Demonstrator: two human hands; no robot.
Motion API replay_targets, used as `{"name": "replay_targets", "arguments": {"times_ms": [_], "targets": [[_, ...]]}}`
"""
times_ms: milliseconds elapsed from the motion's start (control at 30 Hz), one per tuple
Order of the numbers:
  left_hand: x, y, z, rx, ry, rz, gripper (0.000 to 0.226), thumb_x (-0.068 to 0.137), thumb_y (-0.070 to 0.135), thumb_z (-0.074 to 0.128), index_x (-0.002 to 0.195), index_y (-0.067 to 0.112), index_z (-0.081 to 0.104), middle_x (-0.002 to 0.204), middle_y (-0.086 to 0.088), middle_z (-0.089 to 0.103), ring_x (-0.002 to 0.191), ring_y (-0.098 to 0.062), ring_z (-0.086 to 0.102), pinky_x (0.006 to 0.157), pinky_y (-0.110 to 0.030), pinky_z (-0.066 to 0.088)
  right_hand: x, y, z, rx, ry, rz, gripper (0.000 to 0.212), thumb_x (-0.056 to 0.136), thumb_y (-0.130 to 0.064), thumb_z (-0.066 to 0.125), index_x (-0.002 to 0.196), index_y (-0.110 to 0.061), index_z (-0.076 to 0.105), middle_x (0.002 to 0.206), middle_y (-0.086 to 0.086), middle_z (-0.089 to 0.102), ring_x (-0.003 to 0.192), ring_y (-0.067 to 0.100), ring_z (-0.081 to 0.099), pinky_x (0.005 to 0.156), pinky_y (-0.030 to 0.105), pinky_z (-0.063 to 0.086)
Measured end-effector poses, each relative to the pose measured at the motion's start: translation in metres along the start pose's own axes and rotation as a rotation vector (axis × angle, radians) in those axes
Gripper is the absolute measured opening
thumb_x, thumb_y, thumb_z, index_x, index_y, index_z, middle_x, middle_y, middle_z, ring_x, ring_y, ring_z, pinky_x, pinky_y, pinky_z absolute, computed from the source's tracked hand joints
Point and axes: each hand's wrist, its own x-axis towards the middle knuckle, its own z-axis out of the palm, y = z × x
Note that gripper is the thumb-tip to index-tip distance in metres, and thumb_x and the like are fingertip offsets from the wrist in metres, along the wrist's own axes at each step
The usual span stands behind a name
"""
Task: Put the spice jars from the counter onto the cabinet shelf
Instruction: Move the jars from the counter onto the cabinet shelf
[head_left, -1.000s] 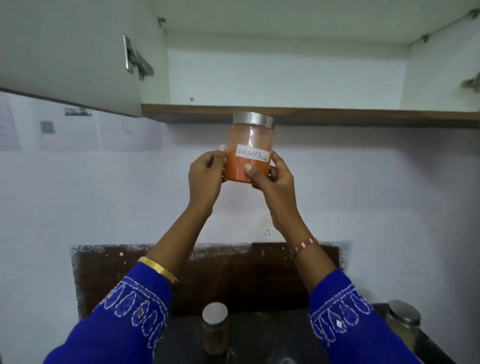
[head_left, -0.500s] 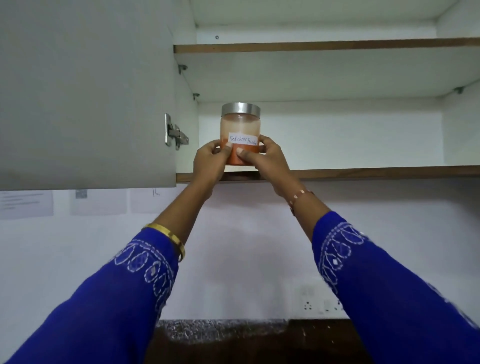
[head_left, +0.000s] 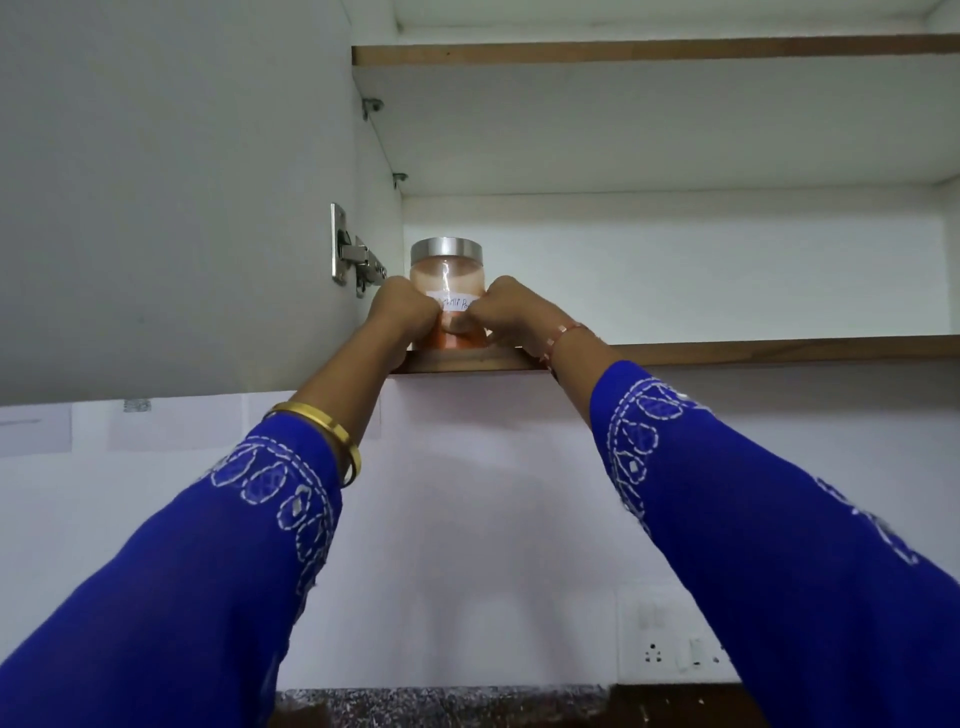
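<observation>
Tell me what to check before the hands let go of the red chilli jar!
1. Red chilli powder jar is over the lower shelf, not out past its edge: ok.
2. Jar stands upright: ok.
3. Jar's bottom rests flat on the shelf: cannot tell, the fingers and the shelf edge hide it.
4. Steel lid sits level on the jar: ok; whether it is screwed tight, cannot tell.
5. Left hand and right hand both grip the jar: ok.
6. Cabinet door is swung open, clear of the arms: ok.
</observation>
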Motion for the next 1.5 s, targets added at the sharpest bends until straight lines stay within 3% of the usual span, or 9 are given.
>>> {"name": "replay_targets", "arguments": {"times_ms": [267, 467, 533, 600, 667, 733, 800, 1133, 1500], "targets": [[0.005, 0.003, 0.006, 0.298, 0.104, -0.048, 0.034, 0.087, 0.003, 0.055, 0.120, -0.002, 0.052, 0.124, -0.018, 0.057, 0.114, -0.031, 0.056, 0.090, -0.034, 0.047, 0.023, -0.009, 0.013, -0.324, -0.006, 0.076, 0.053, 0.085, -0.021, 0.066, 0.129, -0.001, 0.044, 0.125, 0.015, 0.056, 0.115, 0.028, 0.056, 0.089, 0.032, 0.045], [0.001, 0.006, 0.001, 0.308, -0.013, -0.069, 0.030, 0.090, 0.000, 0.043, 0.119, -0.006, 0.050, 0.123, -0.023, 0.056, 0.100, -0.029, 0.057, 0.081, -0.036, 0.046, 0.028, -0.008, 0.018, -0.382, -0.084, 0.111, 0.048, 0.090, -0.016, 0.060, 0.132, 0.000, 0.043, 0.134, 0.017, 0.050, 0.122, 0.029, 0.051, 0.103, 0.033, 0.042], [-0.004, 0.006, -0.001, 0.292, -0.004, -0.060, 0.031, 0.090, 0.001, 0.042, 0.120, -0.005, 0.050, 0.124, -0.022, 0.056, 0.105, -0.030, 0.057, 0.085, -0.037, 0.047, 0.025, -0.009, 0.016, -0.368, -0.076, 0.096, 0.042, 0.090, -0.014, 0.059, 0.127, 0.002, 0.046, 0.126, 0.017, 0.054, 0.118, 0.029, 0.054, 0.097, 0.030, 0.046], [-0.009, 0.006, -0.001, 0.245, 0.038, -0.039, 0.034, 0.089, 0.001, 0.043, 0.122, -0.004, 0.049, 0.125, -0.020, 0.056, 0.114, -0.032, 0.055, 0.093, -0.036, 0.046, 0.022, -0.008, 0.014, -0.315, 0.025, 0.071, 0.014, 0.089, -0.008, 0.056, 0.100, 0.000, 0.054, 0.093, 0.013, 0.057, 0.094, 0.027, 0.060, 0.068, 0.018, 0.050], [-0.016, 0.005, -0.001, 0.154, 0.083, 0.021, 0.039, 0.086, -0.001, 0.043, 0.124, 0.000, 0.051, 0.124, -0.017, 0.058, 0.113, -0.030, 0.055, 0.091, -0.034, 0.046, 0.015, -0.008, 0.011, -0.290, 0.149, 0.027, 0.016, 0.090, -0.005, 0.052, 0.075, -0.006, 0.046, 0.075, 0.006, 0.050, 0.083, 0.025, 0.054, 0.050, 0.015, 0.042], [-0.029, 0.004, 0.000, 0.030, 0.101, 0.102, 0.042, 0.082, -0.003, 0.043, 0.120, 0.004, 0.058, 0.116, -0.013, 0.063, 0.108, -0.027, 0.059, 0.088, -0.033, 0.049, 0.003, -0.008, 0.007, -0.264, 0.224, -0.071, 0.010, 0.090, -0.005, 0.051, 0.098, 0.000, 0.056, 0.102, 0.011, 0.061, 0.104, 0.027, 0.056, 0.070, 0.021, 0.046], [-0.049, 0.002, 0.002, -0.108, 0.129, 0.157, 0.042, 0.080, -0.002, 0.044, 0.116, 0.009, 0.064, 0.113, -0.010, 0.067, 0.105, -0.024, 0.062, 0.090, -0.035, 0.053, -0.018, -0.011, 0.004, -0.192, 0.295, -0.150, 0.030, 0.089, -0.005, 0.052, 0.119, 0.001, 0.056, 0.125, 0.013, 0.058, 0.117, 0.024, 0.054, 0.086, 0.022, 0.041], [-0.203, -0.012, 0.027, -0.419, 0.082, 0.066, 0.030, 0.092, 0.005, 0.046, 0.116, 0.010, 0.063, 0.117, -0.005, 0.065, 0.111, -0.017, 0.060, 0.102, -0.036, 0.048, -0.174, 0.030, 0.005, 0.137, 0.411, -0.226, 0.039, 0.089, -0.008, 0.058, 0.127, -0.001, 0.054, 0.125, 0.011, 0.062, 0.117, 0.018, 0.057, 0.093, 0.015, 0.044], [-0.365, -0.070, 0.050, -0.407, -0.053, -0.220, 0.030, 0.091, 0.004, 0.048, 0.116, 0.010, 0.063, 0.117, -0.008, 0.066, 0.111, -0.019, 0.061, 0.102, -0.038, 0.048, -0.343, 0.114, 0.030, 0.337, 0.333, 0.114, 0.040, 0.087, -0.009, 0.061, 0.126, -0.003, 0.055, 0.120, 0.013, 0.064, 0.113, 0.019, 0.060, 0.101, 0.032, 0.048]]}}
